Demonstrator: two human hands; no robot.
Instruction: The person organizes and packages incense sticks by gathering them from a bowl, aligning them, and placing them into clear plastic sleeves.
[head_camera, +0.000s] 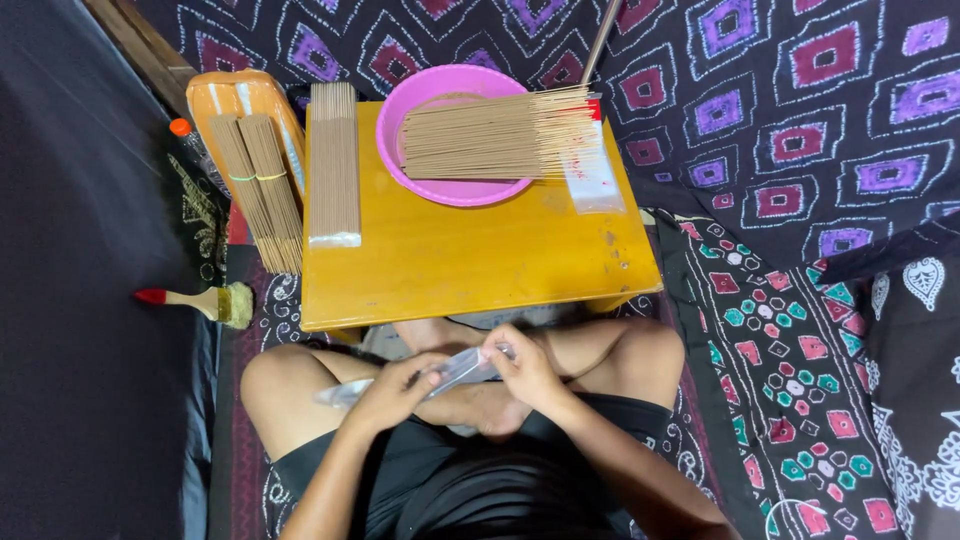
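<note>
Left hand (395, 388): low over the crossed bare legs, fingers curled, thumb pinching toward the right. Right hand (525, 368): just beside it, fingers bent and closed in a pinch at the fingertips. Forearms: bare, angling inward from both sides. Wrists: slightly bent, near each other.

A low yellow wooden table (470, 265) stands on dark patterned cloth (800, 110) covering the floor.

There are two hands, the left hand (392, 390) and the right hand (527, 368), and they share one clear plastic sleeve (452, 372). In the upper middle of the frame stand one yellow low table (470, 260) and one pink bowl (420, 110). At the left I count two tied bundles of sticks (262, 185), one flat packet of sticks (334, 165), one orange tray (225, 95) and one paintbrush (205, 300).
</note>
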